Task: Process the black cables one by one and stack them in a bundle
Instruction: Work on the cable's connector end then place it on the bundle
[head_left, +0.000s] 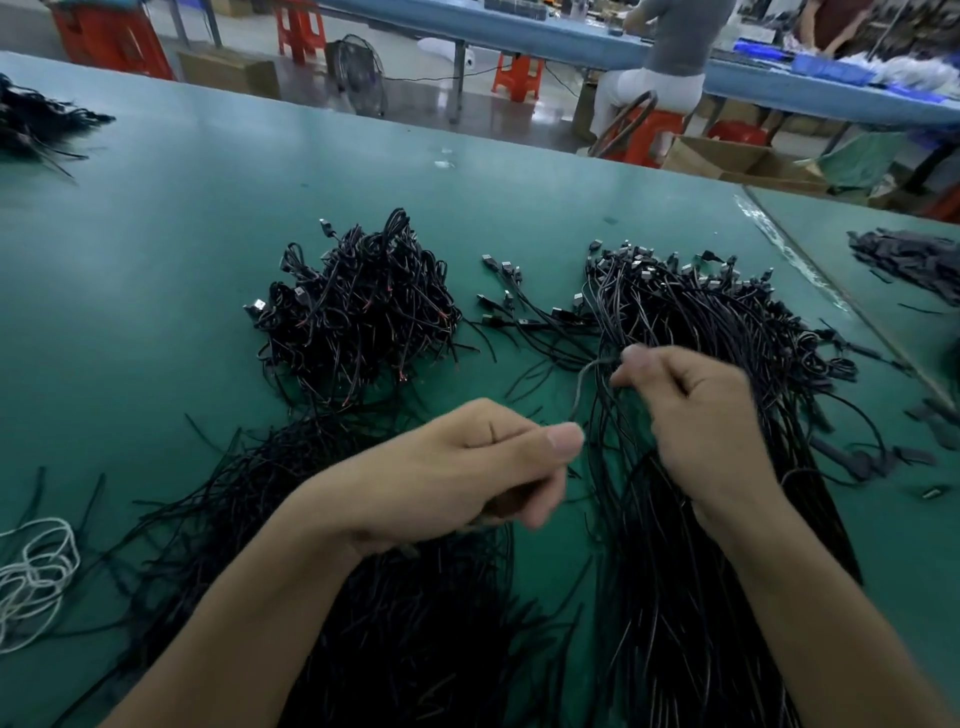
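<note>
Since both forearms come in from the bottom edge, they cover a good chunk of what's closest — the left hand (467, 467) sits over a loose spread of black cables (415, 634), the right hand (696, 415) over a longer, straighter sheaf (675, 597) that runs off the bottom of the frame. Left hand is clenched with the thumb pressed onto the forefinger. Right hand is curled too, pinching with thumb and fingertips. Between them arcs a single cable (581, 384), blurred to grey. Each hand seems to pinch one end of it, though the blur makes the exact grip hard to read. Something dark also sits inside the left palm, can't tell what.

Off to the near left, white cord loops (36, 566) are cut off by the frame edge. Further out the sheaf ends in a crowd of metal-tipped plugs (675, 275). A few stray cables (519, 312) lie just beside it, and left of those is a tangled pile (358, 312) with reddish wire ends poking out. Dark scraps (909, 260) lie at the right edge, and another black heap (31, 124) sits far left, half out of view.

All of it is on a green table (182, 234). Beyond it — shiny floor, red stools (301, 26), a floor fan (358, 73), cardboard boxes (727, 156), and a blue-topped bench (545, 31) with a person (670, 52) seated at it, cropped at the top.
</note>
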